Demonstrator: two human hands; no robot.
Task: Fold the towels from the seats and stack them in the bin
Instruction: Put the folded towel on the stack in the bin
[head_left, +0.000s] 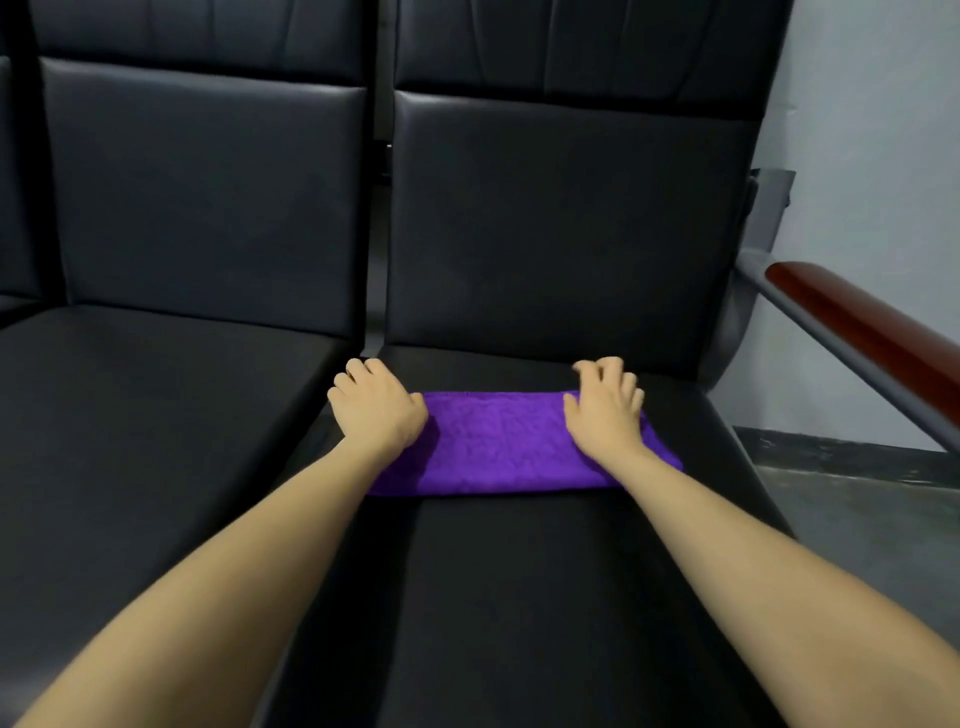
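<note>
Head view — hands (491, 408) on purple towel (498, 441).

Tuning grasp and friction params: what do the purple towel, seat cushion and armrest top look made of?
Purple towel: soft nubby cloth, likely microfibre; matte, dimpled pile.
Seat cushion: black leather or faux leather; smooth, faint sheen, stitched panels. Which one, cannot tell.
Armrest top: reddish-brown, glossy, probably varnished wood, on a grey metal-looking bar.

Black padded seat (545, 597) with one purple towel (498, 447) on it

We see the towel lying flat as a folded strip across the seat cushion, with a second black seat (130, 441) just beside it on the left.
</note>
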